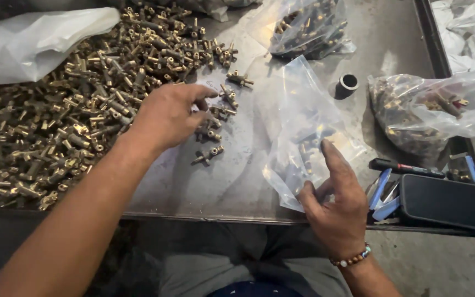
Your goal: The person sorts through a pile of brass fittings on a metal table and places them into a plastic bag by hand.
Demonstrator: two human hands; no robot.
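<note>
1. Head camera, nearest: the right hand [337,208], with a bead bracelet [352,258] at the wrist, pinches the near edge of a clear plastic bag [303,137] between thumb and curled fingers, index finger stretched out over the film, seemingly to hold the mouth steady; a few brass fittings already lie inside it
2. Right of that hand, at the near edge of the metal table [232,187], lie a black case [449,206], a dark marker [405,168] and some blue-and-white pens [381,192], parked out of the way
3. Further in, the left hand [167,116] reaches over a short row of loose brass fittings [215,129] set apart from the heap; its fingers are curled down onto them, but whether they grip one I cannot tell
4. Left of it spreads the big heap of brass fittings [56,121], the stock within easy reach
5. At far right a filled bag [419,113] of fittings lies beside a small black cap [347,85]
6. Farthest, another filled bag [306,27] sits at the top, and a white bag [34,41] lies at far left, contents hidden
</note>
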